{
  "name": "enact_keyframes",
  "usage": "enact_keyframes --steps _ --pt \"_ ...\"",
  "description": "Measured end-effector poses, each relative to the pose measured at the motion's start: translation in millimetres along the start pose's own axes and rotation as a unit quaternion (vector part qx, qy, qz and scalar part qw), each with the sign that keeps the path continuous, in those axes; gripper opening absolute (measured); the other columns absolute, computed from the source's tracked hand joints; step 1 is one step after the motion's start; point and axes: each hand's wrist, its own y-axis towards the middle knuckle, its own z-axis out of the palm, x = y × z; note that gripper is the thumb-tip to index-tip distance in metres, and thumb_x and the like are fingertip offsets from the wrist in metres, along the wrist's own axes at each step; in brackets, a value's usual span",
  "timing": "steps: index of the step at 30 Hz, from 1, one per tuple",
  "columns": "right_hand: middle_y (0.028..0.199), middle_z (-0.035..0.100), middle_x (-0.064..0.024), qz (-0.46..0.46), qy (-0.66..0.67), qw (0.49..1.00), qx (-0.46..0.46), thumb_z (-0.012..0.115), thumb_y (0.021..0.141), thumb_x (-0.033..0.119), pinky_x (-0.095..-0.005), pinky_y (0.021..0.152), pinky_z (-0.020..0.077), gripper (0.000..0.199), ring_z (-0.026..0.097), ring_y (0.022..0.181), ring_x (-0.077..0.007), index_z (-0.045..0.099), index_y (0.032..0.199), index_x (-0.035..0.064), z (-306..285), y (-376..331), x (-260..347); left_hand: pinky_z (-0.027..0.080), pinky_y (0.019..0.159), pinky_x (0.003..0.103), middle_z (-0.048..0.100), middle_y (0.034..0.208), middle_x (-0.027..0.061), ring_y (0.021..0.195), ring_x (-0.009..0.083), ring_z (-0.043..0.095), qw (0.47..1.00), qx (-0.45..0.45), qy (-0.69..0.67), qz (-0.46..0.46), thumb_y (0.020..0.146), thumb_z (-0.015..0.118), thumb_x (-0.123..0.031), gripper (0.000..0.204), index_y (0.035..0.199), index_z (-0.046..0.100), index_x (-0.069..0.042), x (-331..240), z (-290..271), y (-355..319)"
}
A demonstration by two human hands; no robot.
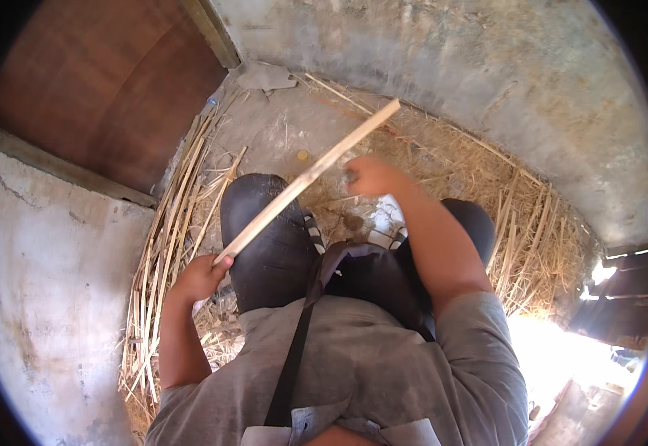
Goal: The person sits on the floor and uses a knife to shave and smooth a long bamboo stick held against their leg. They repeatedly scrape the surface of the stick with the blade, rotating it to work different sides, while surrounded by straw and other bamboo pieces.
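My left hand (201, 278) is closed round the lower end of a pale split bamboo strip (287, 195). The strip slants up and away to the right, past my left knee, with its far end in the air above the floor. A darker node shows partway along it. My right hand (374, 176) is just right of the strip's middle, apart from it, with the fingers curled in. A small dark patch shows at those fingers, slightly blurred; what they hold, if anything, I cannot make out.
Long split strips (175, 223) lie along the left wall. Shavings and more strips (536, 223) cover the floor at right. A flat grey stone (266, 76) lies in the far corner, beside a brown door panel (108, 89). Concrete walls (472, 67) stand close around me.
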Motion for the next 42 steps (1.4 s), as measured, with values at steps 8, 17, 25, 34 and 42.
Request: enact_keyframes --steps 8,17,25,34,42 --pt "0.119 0.072 -0.0216 0.151 0.104 0.975 -0.126 0.072 0.078 0.033 -0.0479 0.092 0.0556 0.05 0.069 0.108 -0.0379 0.072 0.119 0.0033 -2 0 -60 0.047 0.065 0.041 0.062 0.069 0.0102 0.066 0.0227 0.057 1.0 0.006 0.017 -0.001 0.103 0.054 -0.06 0.065 0.087 0.067 0.002 -5 -3 7" --pt "0.114 0.073 -0.021 0.05 0.041 0.997 -0.047 0.073 0.078 0.032 -0.0453 0.094 0.0553 0.053 0.069 0.108 -0.0379 0.072 0.122 0.004 11 7 -36 0.048 0.065 0.04 0.063 0.069 0.0093 0.065 0.0219 0.056 0.998 -0.037 0.038 0.038 0.102 0.055 -0.061 0.066 0.085 0.067 0.001 7 5 6" --pt "0.116 0.073 -0.0196 0.126 0.042 0.981 -0.14 0.071 0.079 0.029 -0.0467 0.094 0.055 0.054 0.069 0.108 -0.0372 0.07 0.126 0.0017 -3 -6 -36 0.047 0.065 0.04 0.06 0.068 0.0083 0.065 0.0209 0.054 1.0 0.004 0.001 -0.006 0.102 0.055 -0.062 0.067 0.085 0.066 0.002 -1 1 9" --pt "0.118 0.072 -0.0221 0.13 0.061 0.981 -0.13 0.068 0.083 0.032 -0.0481 0.096 0.0539 0.049 0.068 0.111 -0.0385 0.071 0.123 0.0048 2 5 -61 0.044 0.062 0.039 0.058 0.067 0.0072 0.064 0.0197 0.053 1.0 -0.019 0.01 0.016 0.102 0.053 -0.063 0.069 0.084 0.066 0.002 2 3 7" --pt "0.115 0.073 -0.0196 0.163 0.035 0.975 -0.144 0.068 0.085 0.032 -0.048 0.094 0.0555 0.043 0.069 0.108 -0.0385 0.072 0.119 0.0063 -10 -9 -29 0.044 0.063 0.039 0.058 0.066 0.0058 0.064 0.0197 0.052 0.999 0.031 -0.015 -0.005 0.101 0.051 -0.068 0.072 0.081 0.064 0.0 0 -3 12"
